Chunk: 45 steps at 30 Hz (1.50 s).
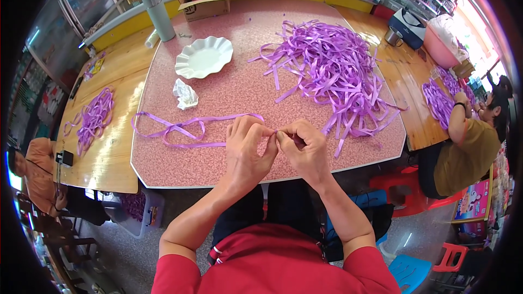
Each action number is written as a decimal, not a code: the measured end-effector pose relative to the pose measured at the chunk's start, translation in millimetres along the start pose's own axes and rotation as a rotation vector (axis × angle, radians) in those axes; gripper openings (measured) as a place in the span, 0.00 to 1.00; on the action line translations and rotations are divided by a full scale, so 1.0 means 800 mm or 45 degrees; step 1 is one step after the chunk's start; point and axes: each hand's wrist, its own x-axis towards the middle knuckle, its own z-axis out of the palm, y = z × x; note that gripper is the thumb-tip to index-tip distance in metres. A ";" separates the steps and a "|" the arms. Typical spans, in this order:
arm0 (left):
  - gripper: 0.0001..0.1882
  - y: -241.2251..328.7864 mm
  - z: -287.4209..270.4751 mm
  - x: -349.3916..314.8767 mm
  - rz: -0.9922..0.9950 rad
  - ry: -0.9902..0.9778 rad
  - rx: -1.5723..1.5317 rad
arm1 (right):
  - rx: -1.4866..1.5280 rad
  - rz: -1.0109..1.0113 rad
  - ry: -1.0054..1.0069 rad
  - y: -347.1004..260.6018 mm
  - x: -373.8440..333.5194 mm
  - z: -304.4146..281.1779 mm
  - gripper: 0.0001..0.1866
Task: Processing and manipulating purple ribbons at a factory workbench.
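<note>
My left hand [248, 144] and my right hand [300, 146] meet over the near part of the pink speckled table [305, 8]. Both pinch a purple ribbon [188, 145] at about the same spot, fingertips nearly touching. From my left hand the ribbon runs left in long loops lying on the tabletop, with a small knot or crossing in it. What sits right between the fingertips is mostly hidden. A big heap of purple ribbons [332, 65] lies beyond my right hand, its loose ends reaching close to it.
A white scalloped plate [204, 57] and a crumpled tissue [186, 95] lie left of the heap. Behind stand a grey-green bottle [158, 15] and a cardboard box [206, 7]. Two people sit at wooden side tables, left [38, 166] and right [471, 155], with more purple ribbons [95, 118].
</note>
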 end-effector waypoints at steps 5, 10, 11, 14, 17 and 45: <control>0.08 -0.003 0.015 -0.009 -0.264 0.080 -0.563 | 0.451 0.480 -0.065 0.006 -0.004 -0.003 0.04; 0.05 -0.005 0.025 -0.021 -0.539 0.098 -1.120 | 0.869 0.741 -0.110 0.001 0.000 -0.010 0.05; 0.05 -0.004 0.024 -0.020 -0.578 0.098 -1.227 | 0.856 0.741 -0.125 0.000 0.000 -0.010 0.05; 0.05 0.002 0.021 -0.018 -0.628 0.104 -1.384 | 0.581 0.536 -0.190 -0.006 0.001 -0.016 0.05; 0.05 0.005 0.021 -0.017 -0.622 0.109 -1.429 | 0.337 0.323 -0.151 -0.009 -0.001 -0.017 0.04; 0.05 -0.013 0.031 -0.023 -0.520 -0.060 -1.207 | 0.086 0.331 -0.207 -0.003 0.001 -0.035 0.05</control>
